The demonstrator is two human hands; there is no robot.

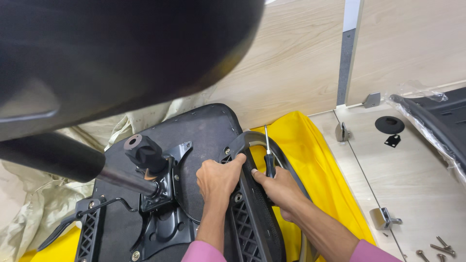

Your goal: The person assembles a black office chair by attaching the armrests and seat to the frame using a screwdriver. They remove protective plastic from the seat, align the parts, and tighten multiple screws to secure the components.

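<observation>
The black chair armrest (252, 194) lies between my hands, set against the edge of the upturned black seat (204, 131), which rests on yellow sheeting (315, 160). My left hand (218, 179) is curled over the armrest's curved top, thumb pressed along it. My right hand (279, 187) is closed round the black handle of a screwdriver (268, 155), its shaft pointing away from me, and it also touches the armrest. Loose screws (439, 248) lie on the wooden floor (412, 184) to my right.

A light wooden wall (296, 63) with a grey strip (347, 53) stands behind a pale wooden floor (412, 179), where a yellow sheet (315, 160) and a cream cloth (34, 213) lie under even light.
</observation>
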